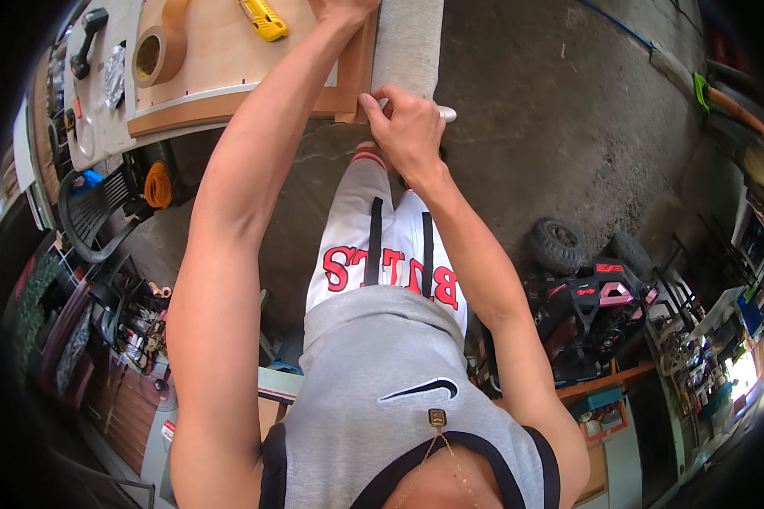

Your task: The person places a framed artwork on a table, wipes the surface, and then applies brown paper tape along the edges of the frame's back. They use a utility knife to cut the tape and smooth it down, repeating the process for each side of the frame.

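A board [221, 51] lies on the worktable, with brown packing tape [229, 109] along its near edge and right side. My left hand [341, 7] is at that right side, with its fingers cut off by the upper edge of the picture. Just off the board's near right corner, my right hand [406, 127] is closed, thumb and forefinger brought together beside the tape. A white rounded end [447, 114] sticks out past its knuckles; the rest is hidden in the hand. On the board lie a roll of brown tape [157, 58] and a yellow utility knife [263, 19].
A cordless drill [89, 42] and crumpled foil [115, 76] lie on the table [407, 51] left of the board. A dark chair [93, 212] and a coil of orange cord [158, 185] are below. At right a toy vehicle [598, 297] with chunky wheels stands on the concrete floor [552, 136].
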`<action>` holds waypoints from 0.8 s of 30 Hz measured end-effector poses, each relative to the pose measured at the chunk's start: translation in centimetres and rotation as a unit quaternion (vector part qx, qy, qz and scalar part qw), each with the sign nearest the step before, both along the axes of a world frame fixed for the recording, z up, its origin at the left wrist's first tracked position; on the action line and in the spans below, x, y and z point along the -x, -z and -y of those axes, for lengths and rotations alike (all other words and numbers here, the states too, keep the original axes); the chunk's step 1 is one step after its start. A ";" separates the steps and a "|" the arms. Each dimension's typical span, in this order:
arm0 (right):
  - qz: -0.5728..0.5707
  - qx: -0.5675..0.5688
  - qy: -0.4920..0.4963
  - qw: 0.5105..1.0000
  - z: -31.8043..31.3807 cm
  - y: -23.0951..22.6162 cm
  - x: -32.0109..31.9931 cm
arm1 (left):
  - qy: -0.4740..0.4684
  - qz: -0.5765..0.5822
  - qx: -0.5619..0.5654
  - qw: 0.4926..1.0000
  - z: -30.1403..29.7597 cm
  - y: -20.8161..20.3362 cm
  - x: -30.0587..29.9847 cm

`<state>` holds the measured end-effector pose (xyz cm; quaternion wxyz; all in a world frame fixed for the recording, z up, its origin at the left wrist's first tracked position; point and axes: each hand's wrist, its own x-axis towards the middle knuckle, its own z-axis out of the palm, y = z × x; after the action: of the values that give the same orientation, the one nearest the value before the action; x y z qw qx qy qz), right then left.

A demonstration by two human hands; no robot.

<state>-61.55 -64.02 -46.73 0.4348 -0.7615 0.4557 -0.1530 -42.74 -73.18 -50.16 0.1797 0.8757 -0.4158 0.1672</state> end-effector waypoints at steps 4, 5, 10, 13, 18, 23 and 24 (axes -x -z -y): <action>-0.077 -0.034 -0.017 0.996 -0.3 -1.1 0.1 | 0.031 -0.088 -0.066 0.993 0.1 -0.8 0.5; -0.107 -0.061 -0.030 0.992 -0.1 -1.9 0.5 | 0.059 -0.070 -0.048 0.995 0.0 -1.1 0.8; 0.014 0.020 -0.056 0.998 -0.3 -6.0 -1.8 | 0.227 -0.037 0.029 0.973 -0.9 -1.4 1.7; -0.026 0.136 -0.206 0.969 -1.5 -6.0 -7.5 | 0.312 -0.111 0.033 0.943 -0.4 -1.8 -0.3; -0.020 0.311 -0.083 0.947 -0.1 -3.2 -16.3 | 0.409 -0.397 0.012 0.822 4.6 -5.7 -9.6; -0.120 0.195 -0.024 0.973 2.5 -1.9 -22.1 | 0.415 -0.384 -0.046 0.824 8.4 -12.6 -13.0; -0.137 0.171 -0.031 0.975 2.4 -1.8 -22.7 | 0.421 -0.369 -0.056 0.827 8.1 -13.9 -12.7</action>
<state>-38.83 -66.39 -44.94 0.2361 -0.8521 0.4542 -0.1092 -30.03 -81.29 -36.26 0.3236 0.6205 -0.6557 -0.2834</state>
